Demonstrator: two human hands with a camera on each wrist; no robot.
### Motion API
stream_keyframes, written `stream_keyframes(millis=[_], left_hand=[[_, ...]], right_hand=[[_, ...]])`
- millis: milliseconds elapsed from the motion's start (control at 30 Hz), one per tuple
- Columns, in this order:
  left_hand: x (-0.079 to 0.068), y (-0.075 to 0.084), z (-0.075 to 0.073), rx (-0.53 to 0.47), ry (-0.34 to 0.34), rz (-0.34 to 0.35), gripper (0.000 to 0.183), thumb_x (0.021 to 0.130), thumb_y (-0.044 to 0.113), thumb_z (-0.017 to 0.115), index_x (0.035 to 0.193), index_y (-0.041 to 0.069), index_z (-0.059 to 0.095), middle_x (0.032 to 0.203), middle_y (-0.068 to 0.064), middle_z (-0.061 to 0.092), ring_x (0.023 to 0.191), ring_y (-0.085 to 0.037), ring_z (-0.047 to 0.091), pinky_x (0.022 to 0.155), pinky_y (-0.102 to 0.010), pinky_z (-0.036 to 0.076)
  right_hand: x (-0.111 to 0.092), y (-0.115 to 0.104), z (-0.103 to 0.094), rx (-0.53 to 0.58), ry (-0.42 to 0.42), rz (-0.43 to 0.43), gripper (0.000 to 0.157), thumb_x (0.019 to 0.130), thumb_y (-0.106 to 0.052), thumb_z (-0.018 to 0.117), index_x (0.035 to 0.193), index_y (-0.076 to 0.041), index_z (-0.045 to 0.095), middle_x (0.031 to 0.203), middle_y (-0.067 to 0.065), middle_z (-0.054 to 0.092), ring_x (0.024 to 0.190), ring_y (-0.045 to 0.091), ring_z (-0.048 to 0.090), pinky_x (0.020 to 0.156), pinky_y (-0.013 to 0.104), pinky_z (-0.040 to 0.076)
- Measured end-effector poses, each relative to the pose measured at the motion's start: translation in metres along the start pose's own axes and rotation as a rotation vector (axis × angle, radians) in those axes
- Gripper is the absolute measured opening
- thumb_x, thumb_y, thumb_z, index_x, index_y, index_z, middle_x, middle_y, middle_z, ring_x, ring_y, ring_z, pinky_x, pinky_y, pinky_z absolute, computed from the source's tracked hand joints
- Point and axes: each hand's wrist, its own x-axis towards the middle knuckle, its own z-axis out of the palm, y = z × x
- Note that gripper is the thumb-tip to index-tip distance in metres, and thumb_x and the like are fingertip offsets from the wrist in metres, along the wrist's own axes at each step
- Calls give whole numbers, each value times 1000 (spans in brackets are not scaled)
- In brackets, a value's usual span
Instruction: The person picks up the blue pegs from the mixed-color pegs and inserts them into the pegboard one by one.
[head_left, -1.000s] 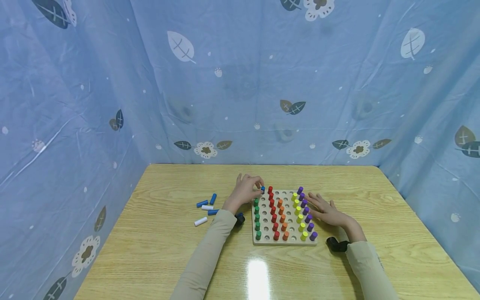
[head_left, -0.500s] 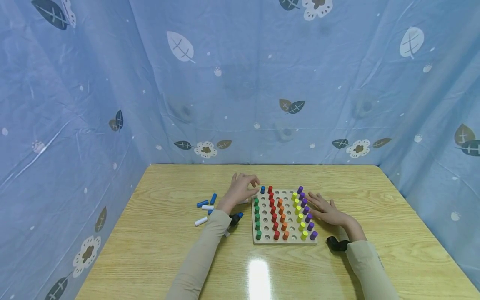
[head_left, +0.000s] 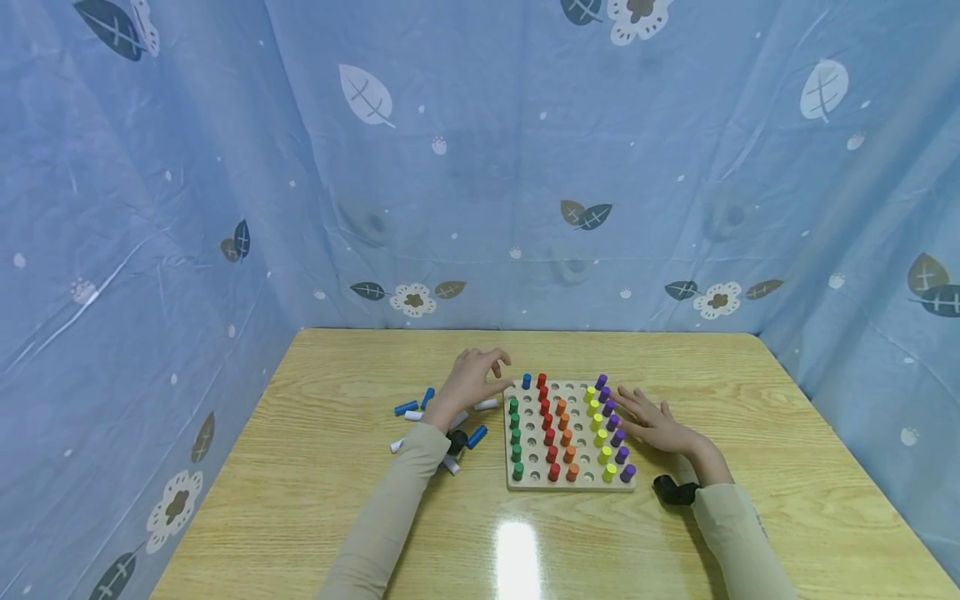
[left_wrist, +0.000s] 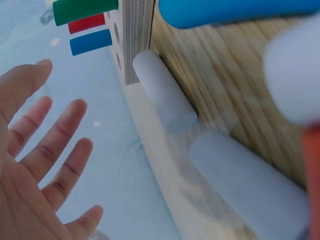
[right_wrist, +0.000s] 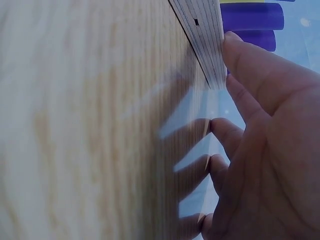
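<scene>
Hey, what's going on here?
A person has both hands at a partly filled pegboard. The left hand, holding nothing, is by its far left corner, near the blue peg standing there. The right hand rests at the board's right edge. Other blue pegs and white pegs lie loose to the left.

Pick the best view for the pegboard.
Head: nearly all of the pegboard shows from above, with its columns of colored pegs. Left wrist catches mainly a side edge, with one green peg, red peg and blue peg; right wrist, another edge with purple pegs.
</scene>
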Motion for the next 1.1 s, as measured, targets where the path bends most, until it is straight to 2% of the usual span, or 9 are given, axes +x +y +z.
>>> stream_keyframes(millis=[200,567,800,1100], left_hand=[[-7,-2,-6,19,-18,7,34,88,35,63,115,16,59,87,4,59,87,-18,49,105,-48,26],[-24,-12,-11,74,-65,26,32,87,33,64,114,18,59,86,5,58,88,-18,49,109,-52,20],[-33,-16,-14,90,-63,62,31,87,35,64,112,17,60,85,3,59,93,-21,51,108,-56,19],[-43,-19,-17,118,-104,70,31,88,38,62,113,20,60,84,6,59,94,-21,51,109,-56,18]], right_hand=[[0,-1,-1,-1,4,3,56,97,-25,46,145,-3,26,150,29,8,134,52,-6,95,70,-16],[2,0,1,-1,3,18,58,98,-28,44,146,-2,24,150,28,8,135,51,-7,96,70,-16],[2,-1,2,-3,3,7,57,98,-27,45,146,-3,24,150,29,8,135,52,-7,95,70,-16],[3,0,2,-1,10,-6,57,98,-28,45,146,-4,25,150,29,8,134,52,-7,95,70,-16]])
